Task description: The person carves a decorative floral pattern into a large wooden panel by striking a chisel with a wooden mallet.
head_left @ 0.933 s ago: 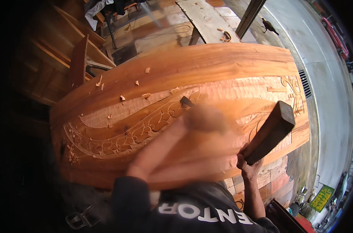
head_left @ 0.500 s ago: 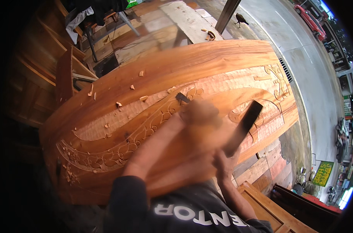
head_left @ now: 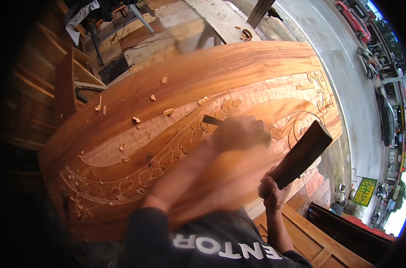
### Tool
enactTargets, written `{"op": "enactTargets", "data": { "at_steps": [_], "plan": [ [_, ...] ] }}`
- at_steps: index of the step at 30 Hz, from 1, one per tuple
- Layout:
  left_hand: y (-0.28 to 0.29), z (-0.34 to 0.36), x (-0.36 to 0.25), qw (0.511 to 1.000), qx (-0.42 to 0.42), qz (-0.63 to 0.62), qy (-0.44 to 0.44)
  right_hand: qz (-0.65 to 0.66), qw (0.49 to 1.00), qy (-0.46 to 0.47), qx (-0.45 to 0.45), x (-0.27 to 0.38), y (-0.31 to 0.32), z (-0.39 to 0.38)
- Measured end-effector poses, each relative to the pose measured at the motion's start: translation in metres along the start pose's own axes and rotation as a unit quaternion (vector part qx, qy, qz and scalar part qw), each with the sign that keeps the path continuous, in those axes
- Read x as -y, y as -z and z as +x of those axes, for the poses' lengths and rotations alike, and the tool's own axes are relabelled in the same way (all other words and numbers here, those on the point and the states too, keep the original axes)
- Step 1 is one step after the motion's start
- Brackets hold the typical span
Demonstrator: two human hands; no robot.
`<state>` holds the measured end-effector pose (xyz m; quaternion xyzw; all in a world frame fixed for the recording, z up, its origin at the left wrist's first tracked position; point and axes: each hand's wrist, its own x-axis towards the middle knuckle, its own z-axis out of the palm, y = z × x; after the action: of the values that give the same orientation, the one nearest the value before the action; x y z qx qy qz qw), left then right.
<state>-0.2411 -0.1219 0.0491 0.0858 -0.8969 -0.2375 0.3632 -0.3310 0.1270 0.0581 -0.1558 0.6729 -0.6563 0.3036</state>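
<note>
A large wooden panel (head_left: 185,64) lies before me, carved with leafy scrolls and a gouged, rippled background. Over its middle, my left hand (head_left: 243,134) is closed round a chisel (head_left: 212,120). The chisel's dark blade sticks out to the left of the fist, by the carved leaf border (head_left: 195,134); its handle is mostly hidden and blurred. On the right, my right hand (head_left: 275,191) grips a thick, dark wooden mallet (head_left: 306,152) by its lower end. The mallet is tilted up and to the right, apart from the chisel.
Wood chips (head_left: 168,111) are scattered over the panel. Behind it stands a pale bench (head_left: 212,18) with a small curved wooden piece (head_left: 246,35). Wooden furniture parts (head_left: 65,89) stand at left. A panelled door (head_left: 301,232) lies at lower right, and a road (head_left: 345,58) runs beyond.
The mallet and my right hand have swung right, away from my left hand. My left hand and the chisel have shifted slightly, with the blade lying flatter. A bird has moved behind the post.
</note>
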Motion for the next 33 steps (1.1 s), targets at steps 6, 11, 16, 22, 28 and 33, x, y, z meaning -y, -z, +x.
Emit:
{"op": "enactTargets", "data": {
  "at_steps": [6,11,16,22,28,33],
  "plan": [
    [0.036,-0.004,0.043,0.909,-0.239,-0.246,0.239,-0.001,1.0,0.006,0.009,0.017,0.0,0.019],
    [0.073,-0.012,0.087,0.771,-0.43,-0.295,0.365,-0.068,0.996,-0.021,0.045,0.019,-0.002,0.036],
    [0.015,-0.013,0.026,0.977,-0.16,-0.05,0.134,0.044,0.994,0.06,0.081,-0.026,0.023,0.042],
    [-0.022,-0.012,0.007,1.0,0.01,-0.001,-0.013,-0.118,0.991,-0.047,0.031,-0.002,0.043,0.014],
    [-0.03,-0.02,0.025,0.993,0.103,-0.065,-0.005,-0.066,0.996,0.058,-0.021,-0.011,0.051,-0.024],
    [-0.019,-0.017,0.026,0.979,0.086,-0.16,0.091,-0.048,0.992,0.105,-0.048,0.015,0.037,-0.012]
  ]
}}
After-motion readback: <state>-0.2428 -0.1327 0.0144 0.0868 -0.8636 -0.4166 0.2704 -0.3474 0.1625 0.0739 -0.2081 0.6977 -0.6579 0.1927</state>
